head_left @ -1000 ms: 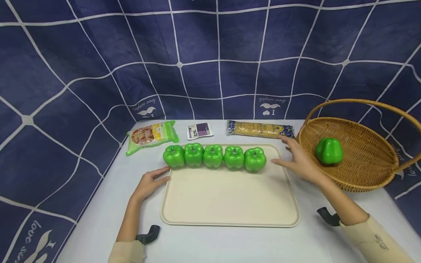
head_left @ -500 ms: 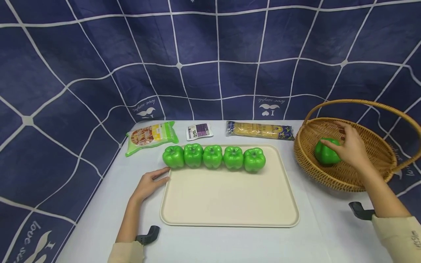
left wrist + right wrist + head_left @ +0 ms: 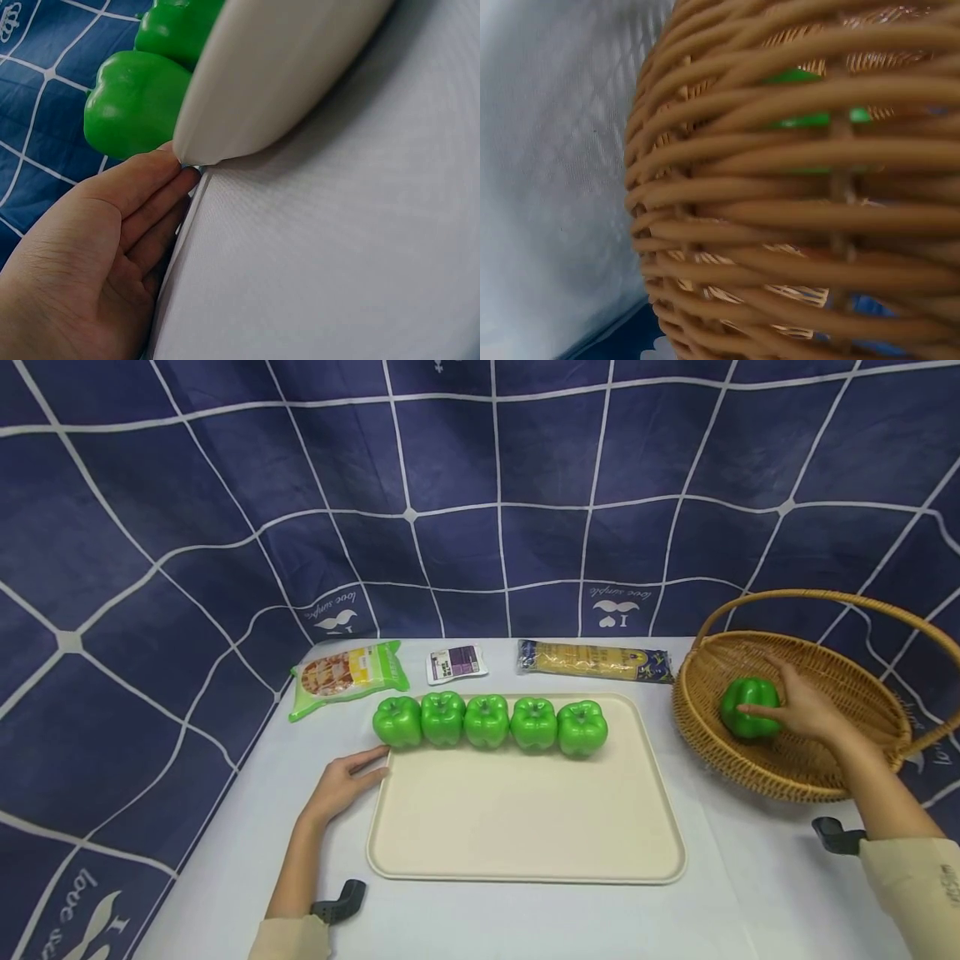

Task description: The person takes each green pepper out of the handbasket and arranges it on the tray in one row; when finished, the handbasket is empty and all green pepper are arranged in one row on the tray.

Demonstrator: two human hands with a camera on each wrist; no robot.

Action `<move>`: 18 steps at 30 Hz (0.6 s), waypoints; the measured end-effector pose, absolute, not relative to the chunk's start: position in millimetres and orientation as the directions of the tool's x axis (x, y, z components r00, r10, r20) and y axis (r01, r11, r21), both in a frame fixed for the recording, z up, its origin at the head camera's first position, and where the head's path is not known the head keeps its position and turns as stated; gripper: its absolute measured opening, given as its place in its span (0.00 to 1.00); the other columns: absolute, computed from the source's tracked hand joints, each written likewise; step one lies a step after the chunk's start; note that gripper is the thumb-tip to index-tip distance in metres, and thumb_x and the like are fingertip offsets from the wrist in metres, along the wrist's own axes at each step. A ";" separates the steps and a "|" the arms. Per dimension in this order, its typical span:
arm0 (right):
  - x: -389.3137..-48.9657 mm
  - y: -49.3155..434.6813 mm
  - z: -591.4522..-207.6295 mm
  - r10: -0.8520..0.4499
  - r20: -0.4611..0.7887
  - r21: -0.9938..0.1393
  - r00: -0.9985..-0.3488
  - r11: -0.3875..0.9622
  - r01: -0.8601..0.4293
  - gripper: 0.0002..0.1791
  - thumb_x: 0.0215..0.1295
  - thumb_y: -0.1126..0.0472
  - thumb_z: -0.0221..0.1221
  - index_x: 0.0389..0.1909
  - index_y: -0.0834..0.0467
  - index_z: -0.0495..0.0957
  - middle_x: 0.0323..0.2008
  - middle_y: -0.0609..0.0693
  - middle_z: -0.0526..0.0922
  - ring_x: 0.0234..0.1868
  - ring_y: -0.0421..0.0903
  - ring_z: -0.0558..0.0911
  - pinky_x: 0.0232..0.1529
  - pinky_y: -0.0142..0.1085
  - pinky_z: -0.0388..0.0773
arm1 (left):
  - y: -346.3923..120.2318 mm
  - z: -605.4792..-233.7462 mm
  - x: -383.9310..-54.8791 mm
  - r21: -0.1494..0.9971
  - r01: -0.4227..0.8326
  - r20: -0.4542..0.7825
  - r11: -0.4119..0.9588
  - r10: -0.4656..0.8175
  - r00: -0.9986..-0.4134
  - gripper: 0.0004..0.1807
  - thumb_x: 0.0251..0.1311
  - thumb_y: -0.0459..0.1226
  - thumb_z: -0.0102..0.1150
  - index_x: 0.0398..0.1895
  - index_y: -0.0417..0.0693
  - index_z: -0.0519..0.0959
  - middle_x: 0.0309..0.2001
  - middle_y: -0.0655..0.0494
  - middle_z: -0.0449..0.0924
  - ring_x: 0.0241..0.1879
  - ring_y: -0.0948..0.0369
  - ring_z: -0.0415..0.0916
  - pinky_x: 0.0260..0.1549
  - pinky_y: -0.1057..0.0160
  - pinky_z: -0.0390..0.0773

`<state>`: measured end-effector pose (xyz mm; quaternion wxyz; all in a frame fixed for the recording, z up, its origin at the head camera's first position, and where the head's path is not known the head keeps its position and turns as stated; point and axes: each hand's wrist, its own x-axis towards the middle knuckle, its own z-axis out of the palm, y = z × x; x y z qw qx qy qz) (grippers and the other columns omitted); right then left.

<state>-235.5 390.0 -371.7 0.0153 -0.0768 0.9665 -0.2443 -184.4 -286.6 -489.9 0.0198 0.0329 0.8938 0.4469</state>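
In the head view, my right hand [image 3: 810,706] reaches into the wicker basket [image 3: 832,768] and grips a green bell pepper [image 3: 738,693], thumb across its front and fingers on the far side. The basket wall [image 3: 795,187] hides that hand in the right wrist view; only bits of green show through the weave. My left hand [image 3: 339,787] rests on the table with extended fingers at the left rim of the cream tray [image 3: 525,827]. The left wrist view has those fingertips against the tray's edge [image 3: 255,90]. Several green bell peppers [image 3: 487,722] stand in a row along the tray's far side.
Behind the tray lie a green food bag [image 3: 348,677], a small purple-and-white packet [image 3: 456,663] and a pack of pasta [image 3: 592,661]. The basket's handle [image 3: 832,596] arches over its opening. A dark blue checked cloth [image 3: 540,552] hangs behind the white table.
My right hand has moved right from the tray's right side into the basket, and its thumb and fingers have come round the pepper there. The left hand has stayed at the tray's rim.
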 end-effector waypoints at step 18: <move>-238.5 400.2 -393.4 -0.166 -0.151 -0.458 -0.975 0.885 -0.080 0.60 0.57 0.46 0.62 0.65 0.75 0.29 0.45 0.78 0.62 0.43 0.71 0.69 0.36 0.57 0.72 | -285.6 -489.7 -184.3 0.795 0.066 0.018 0.603 0.085 -0.996 0.28 0.54 0.53 0.61 0.57 0.54 0.75 0.57 0.56 0.74 0.61 0.51 0.65 0.60 0.45 0.62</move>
